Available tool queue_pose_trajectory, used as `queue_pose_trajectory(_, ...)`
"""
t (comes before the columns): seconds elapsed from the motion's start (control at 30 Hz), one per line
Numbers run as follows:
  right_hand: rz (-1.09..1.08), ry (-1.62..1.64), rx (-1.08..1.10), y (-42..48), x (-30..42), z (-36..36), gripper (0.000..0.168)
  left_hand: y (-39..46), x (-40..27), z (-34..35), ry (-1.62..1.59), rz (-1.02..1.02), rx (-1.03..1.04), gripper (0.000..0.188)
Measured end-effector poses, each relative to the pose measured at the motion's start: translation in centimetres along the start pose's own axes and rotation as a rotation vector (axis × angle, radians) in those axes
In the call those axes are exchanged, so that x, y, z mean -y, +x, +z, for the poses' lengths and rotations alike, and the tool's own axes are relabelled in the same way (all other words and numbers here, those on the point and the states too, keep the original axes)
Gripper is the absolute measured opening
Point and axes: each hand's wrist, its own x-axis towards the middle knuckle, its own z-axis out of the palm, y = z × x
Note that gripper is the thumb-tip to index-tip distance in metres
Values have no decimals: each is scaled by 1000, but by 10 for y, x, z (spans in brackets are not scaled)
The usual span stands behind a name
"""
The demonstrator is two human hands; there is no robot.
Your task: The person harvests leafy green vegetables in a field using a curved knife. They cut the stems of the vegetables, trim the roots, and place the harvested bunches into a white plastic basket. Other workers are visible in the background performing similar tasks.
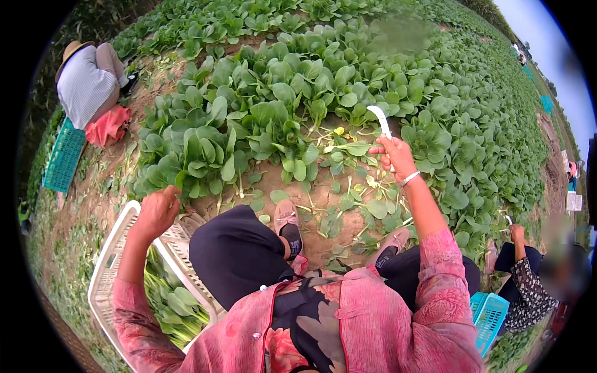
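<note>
My right hand [397, 157] grips a small white knife with a hooked tip [384, 122], pointing away from me over the leafy greens. Its index finger sticks out to the left. My left hand [157, 210] hangs above the far corner of a white plastic crate [106, 268], beside the leaves of bok choy plants [200, 151]. Its fingers are curled together with nothing visible in them; the palm side is hidden. Cut bok choy [179, 310] lies in the crate, partly covered by my left arm. Loose leaves and trimmings [350, 200] litter the soil between my shoes.
Dense bok choy rows [298, 79] spread ahead. A bent-over person [88, 84] is at the left near a teal crate [65, 154]. At the right, another person [527, 284] holds a pale tool beside a turquoise crate [489, 317]. My shoes [286, 215] stand on bare soil.
</note>
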Motion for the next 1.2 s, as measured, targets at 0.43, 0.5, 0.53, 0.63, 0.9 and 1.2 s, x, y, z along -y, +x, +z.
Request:
queue_pose_trajectory(0.43,103,-134,74,24,-93,13,26,232,-150,236,-70,684,513,33)
queue_pose_trajectory(0.5,118,-119,91,32,-105,19,25,241,-140,276,27,696,345,33)
queue_pose_trajectory(0.53,141,-106,105,38,-108,25,24,244,-130,288,88,615,267,33)
queue_pose_trajectory(0.63,181,-102,155,53,-128,44,25,249,-106,312,204,397,176,34)
queue_pose_trajectory(0.9,286,-247,257,108,-196,103,27,263,-64,321,154,276,134,48)
queue_pose_trajectory(1.2,190,-384,188,145,-234,132,37,264,-47,323,108,147,170,53)
